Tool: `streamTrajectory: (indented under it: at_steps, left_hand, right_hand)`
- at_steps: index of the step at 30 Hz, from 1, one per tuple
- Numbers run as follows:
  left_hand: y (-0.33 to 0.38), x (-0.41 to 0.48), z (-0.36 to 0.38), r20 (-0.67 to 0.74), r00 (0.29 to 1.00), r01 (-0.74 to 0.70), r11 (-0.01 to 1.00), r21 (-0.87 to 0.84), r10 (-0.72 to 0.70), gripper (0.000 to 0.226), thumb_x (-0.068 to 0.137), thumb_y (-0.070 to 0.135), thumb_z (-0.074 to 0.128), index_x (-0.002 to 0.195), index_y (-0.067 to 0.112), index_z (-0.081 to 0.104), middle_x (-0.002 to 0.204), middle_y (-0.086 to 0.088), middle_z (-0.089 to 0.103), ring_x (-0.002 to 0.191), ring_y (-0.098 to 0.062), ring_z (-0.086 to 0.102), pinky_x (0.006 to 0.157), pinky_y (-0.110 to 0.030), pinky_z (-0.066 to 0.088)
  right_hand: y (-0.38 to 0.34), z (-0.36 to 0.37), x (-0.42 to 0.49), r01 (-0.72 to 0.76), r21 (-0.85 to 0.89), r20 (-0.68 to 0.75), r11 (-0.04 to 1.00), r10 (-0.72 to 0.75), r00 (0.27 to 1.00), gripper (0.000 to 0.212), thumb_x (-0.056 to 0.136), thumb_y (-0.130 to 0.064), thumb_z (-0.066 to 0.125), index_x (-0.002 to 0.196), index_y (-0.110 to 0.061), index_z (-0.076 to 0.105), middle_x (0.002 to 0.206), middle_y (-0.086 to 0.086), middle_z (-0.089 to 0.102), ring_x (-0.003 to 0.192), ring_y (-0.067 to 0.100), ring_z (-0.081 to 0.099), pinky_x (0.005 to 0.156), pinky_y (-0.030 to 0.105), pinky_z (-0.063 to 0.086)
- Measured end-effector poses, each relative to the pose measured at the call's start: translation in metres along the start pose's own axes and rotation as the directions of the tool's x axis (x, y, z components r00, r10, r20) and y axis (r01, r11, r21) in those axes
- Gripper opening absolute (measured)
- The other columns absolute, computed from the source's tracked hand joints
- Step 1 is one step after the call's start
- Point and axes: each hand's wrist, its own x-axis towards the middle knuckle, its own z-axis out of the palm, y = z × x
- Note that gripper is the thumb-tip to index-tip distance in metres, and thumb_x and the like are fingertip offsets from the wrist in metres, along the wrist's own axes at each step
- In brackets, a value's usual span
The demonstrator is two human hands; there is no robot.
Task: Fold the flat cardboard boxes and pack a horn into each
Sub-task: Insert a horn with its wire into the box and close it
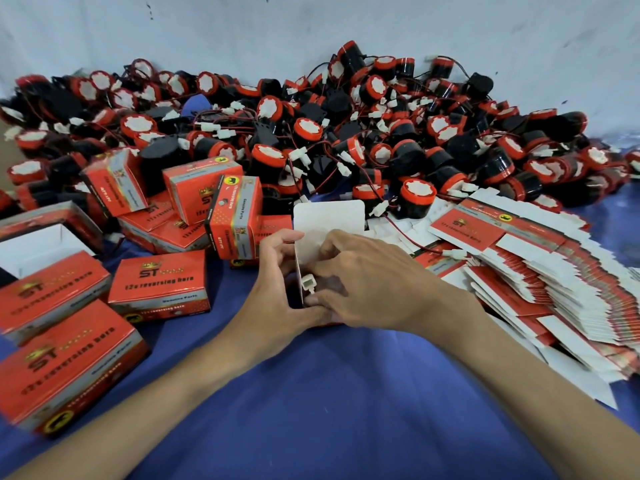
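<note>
An upright folded cardboard box (327, 221) stands at the centre of the blue cloth, its white lid flap raised. My left hand (277, 282) grips the box's left side. My right hand (367, 282) curls over the open top, its fingers pressing down inside. A white plug connector (308, 284) of the horn pokes out at the box's mouth; the horn itself is hidden by my hands. A big pile of red-and-black horns (311, 133) with wires lies behind. A fanned stack of flat boxes (540, 268) lies to the right.
Several closed red boxes (159, 282) lie scattered at the left and behind my left hand. An open red tray box with a white inside (38, 244) sits at the far left. A white wall (311, 26) backs the pile. Blue cloth (329, 393) covers the near table.
</note>
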Motion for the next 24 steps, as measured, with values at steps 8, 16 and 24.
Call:
streamTrajectory:
  at_steps: [8,16,24]
  left_hand:
    - [0.002,0.0,-0.006,0.079,0.997,-0.025,0.999,0.035,0.023,0.092,0.05,0.039,0.084,0.122,0.037,0.027,0.12,0.013,0.044,0.111,0.01,0.049,0.091,-0.01,0.041]
    - [0.003,-0.003,-0.005,0.116,0.993,-0.007,1.0,-0.005,0.008,0.055,0.074,0.048,0.065,0.118,0.046,0.033,0.117,0.028,0.048,0.115,0.005,0.05,0.084,-0.013,0.046]
    - [-0.002,-0.003,-0.007,0.114,0.993,-0.038,0.998,-0.042,0.042,0.034,0.079,0.05,0.059,0.105,0.053,0.039,0.11,0.021,0.053,0.106,-0.003,0.057,0.08,-0.019,0.049]
  right_hand:
    - [0.003,0.002,0.0,0.098,-0.048,0.002,0.994,-0.098,0.995,0.032,0.092,-0.035,0.047,0.117,-0.023,0.063,0.122,-0.012,0.055,0.118,0.015,0.046,0.095,0.035,0.041]
    - [0.009,0.004,-0.005,0.178,-0.034,0.028,0.983,-0.178,0.984,0.03,0.093,-0.022,0.043,0.115,-0.027,0.063,0.132,-0.007,0.038,0.127,0.01,0.024,0.108,0.032,0.027]
    - [0.014,-0.002,-0.005,0.24,0.118,-0.079,0.964,-0.232,0.97,0.015,0.086,-0.021,0.059,0.087,-0.02,0.073,0.103,-0.004,0.055,0.095,0.008,0.05,0.094,0.036,0.037]
